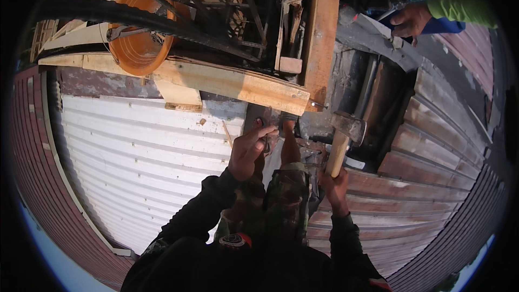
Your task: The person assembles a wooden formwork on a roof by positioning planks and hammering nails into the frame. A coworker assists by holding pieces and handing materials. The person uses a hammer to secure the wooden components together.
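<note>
My right hand grips a hammer by its pale wooden handle. The hammer's dark metal head points up, just below the corner where two timber boards meet. A nail sticks out of the upright board at that corner. To the left, my left hand is raised in front of my legs with its fingers curled in. What lies between those fingers, if anything, is too small to make out. Beyond it runs the long horizontal board, and my left hand does not touch it.
An orange bucket stands against the boards, among dark steel bars. White corrugated roofing spreads on the left, rusty brown sheets on the right. At the upper right is another person's hand with a green sleeve.
</note>
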`<state>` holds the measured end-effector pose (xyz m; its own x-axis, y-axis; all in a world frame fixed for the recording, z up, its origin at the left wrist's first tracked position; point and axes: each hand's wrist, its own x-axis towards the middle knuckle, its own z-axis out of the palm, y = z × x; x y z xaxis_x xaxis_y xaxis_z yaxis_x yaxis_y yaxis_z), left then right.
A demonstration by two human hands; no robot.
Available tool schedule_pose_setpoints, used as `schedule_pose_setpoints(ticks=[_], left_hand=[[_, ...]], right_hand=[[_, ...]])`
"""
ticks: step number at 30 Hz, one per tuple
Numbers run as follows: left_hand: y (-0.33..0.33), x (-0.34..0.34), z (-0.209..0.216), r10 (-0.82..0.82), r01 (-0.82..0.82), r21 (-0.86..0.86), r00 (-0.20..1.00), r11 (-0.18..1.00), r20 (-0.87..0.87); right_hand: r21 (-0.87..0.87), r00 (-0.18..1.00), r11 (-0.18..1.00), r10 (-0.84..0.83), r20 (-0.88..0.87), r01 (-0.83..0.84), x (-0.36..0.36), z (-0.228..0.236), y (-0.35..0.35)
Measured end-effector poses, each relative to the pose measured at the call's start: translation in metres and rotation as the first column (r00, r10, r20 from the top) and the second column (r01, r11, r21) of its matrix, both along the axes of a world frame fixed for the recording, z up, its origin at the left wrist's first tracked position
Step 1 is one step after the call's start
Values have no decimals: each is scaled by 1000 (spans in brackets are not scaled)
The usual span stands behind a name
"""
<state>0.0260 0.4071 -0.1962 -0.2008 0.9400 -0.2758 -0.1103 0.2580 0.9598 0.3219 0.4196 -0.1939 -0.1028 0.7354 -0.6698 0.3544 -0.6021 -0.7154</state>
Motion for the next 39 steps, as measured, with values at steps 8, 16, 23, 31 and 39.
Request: schedule_pose_setpoints(ticks=[8,16,23,31,39], left_hand=[[-33,27,-68,29,41,-320,978,946,209],[4,57,-145,-102,96,-125,994,988,-39],[11,66,-136,103,15,-314,929,949,354],[8,55,-107,257,-52,-418,854,907,452],[55,30,-125,283,-153,-332,876,931,391]], right_hand=[[-49,993,993,-108,-52,105,-10,-2,-43],[-9,999,999,-39,7,39,-18,1,-59],[-18,997,999,43,69,-42,-21,7,-70],[-59,997,997,62,45,-59,-18,4,-86],[-128,1000,992,0,-5,-1,-2,-11,-97]])
